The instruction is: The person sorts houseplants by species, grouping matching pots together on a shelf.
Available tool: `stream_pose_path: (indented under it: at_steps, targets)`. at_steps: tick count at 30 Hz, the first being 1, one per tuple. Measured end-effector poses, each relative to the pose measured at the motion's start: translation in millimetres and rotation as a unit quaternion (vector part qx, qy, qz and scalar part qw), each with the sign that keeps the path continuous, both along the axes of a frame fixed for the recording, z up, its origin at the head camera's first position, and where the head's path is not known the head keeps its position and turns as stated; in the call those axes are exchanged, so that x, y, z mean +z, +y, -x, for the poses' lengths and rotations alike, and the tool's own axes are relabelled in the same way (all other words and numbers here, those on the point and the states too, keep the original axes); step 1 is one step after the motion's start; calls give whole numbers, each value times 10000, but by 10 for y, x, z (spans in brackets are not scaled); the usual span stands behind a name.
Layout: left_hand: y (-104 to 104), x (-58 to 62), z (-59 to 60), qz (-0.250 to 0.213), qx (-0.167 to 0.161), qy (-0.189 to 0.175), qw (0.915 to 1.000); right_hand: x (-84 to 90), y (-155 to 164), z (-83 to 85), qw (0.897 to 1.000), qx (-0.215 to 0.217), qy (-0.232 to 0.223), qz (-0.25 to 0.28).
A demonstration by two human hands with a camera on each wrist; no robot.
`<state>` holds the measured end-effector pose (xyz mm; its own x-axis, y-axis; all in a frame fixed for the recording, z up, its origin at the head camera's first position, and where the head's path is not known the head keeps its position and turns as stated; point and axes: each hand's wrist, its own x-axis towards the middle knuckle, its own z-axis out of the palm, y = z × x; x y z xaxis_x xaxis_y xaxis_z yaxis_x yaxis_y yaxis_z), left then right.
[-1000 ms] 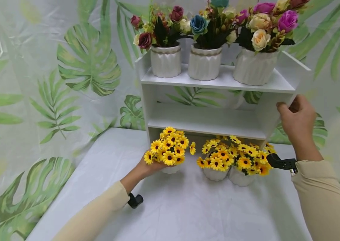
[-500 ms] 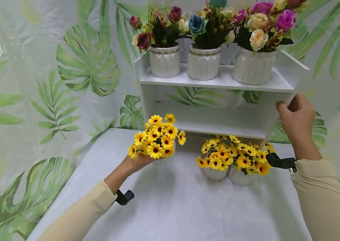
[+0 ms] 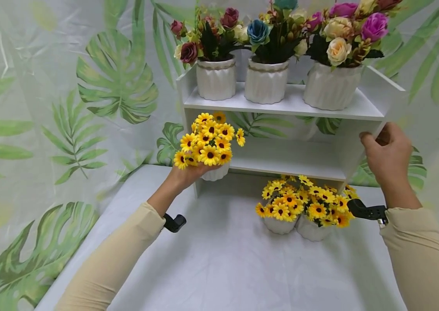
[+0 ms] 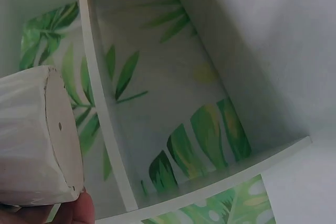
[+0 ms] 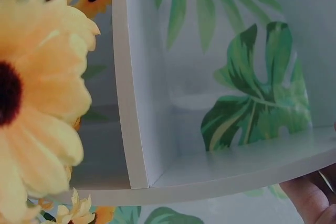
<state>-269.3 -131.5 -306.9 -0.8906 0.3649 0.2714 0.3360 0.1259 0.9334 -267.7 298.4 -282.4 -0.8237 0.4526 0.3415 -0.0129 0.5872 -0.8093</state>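
My left hand grips a white ribbed pot of yellow daisies from below and holds it in the air at the left end of the white shelf unit's middle shelf. The left wrist view shows the pot's base close up, with a fingertip under it. My right hand holds the right side panel of the shelf unit; the right wrist view shows its fingers under the panel's edge. Two more pots of yellow daisies stand on the table in front of the shelf.
Three white pots of mixed roses fill the top shelf. The middle shelf is bare. The table has a white cloth, and a leaf-print curtain hangs behind and to the left.
My left hand has lifted its daisy pot from the table up and slightly right, to the level of the middle shelf. The right hand has stayed on the side panel.
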Motion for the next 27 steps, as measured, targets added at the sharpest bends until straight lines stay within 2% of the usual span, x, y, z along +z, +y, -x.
stream_pose_path:
  at_steps: [2, 3, 4, 7, 14, 19, 22, 27]
  targets:
    - [23, 13, 60, 209, 256, 74, 9994, -3, -5, 1, 10000, 29, 10, -14]
    - [33, 18, 88, 660, 565, 328, 9957, -3, -8, 3, 10000, 46, 12, -10]
    - [39, 21, 110, 870, 757, 414, 9925, -4, -9, 7, 10000, 57, 11, -7]
    - [71, 41, 152, 1082, 1035, 374, 9880, -2, -4, 17, 10000, 14, -1, -19]
    - [196, 93, 227, 1193, 1281, -45, 9846, 4, 16, 24, 10000, -74, -49, 18]
    - [317, 124, 301, 1556, 1541, -349, 9751, -13, 20, 14, 10000, -10, 14, -1]
    - [413, 156, 367, 1702, 1593, -296, 9720, -16, 18, 4, 10000, -4, 31, -30]
    - [609, 199, 493, 1656, 1447, 152, 9754, -15, 9, 8, 10000, 26, 19, -47]
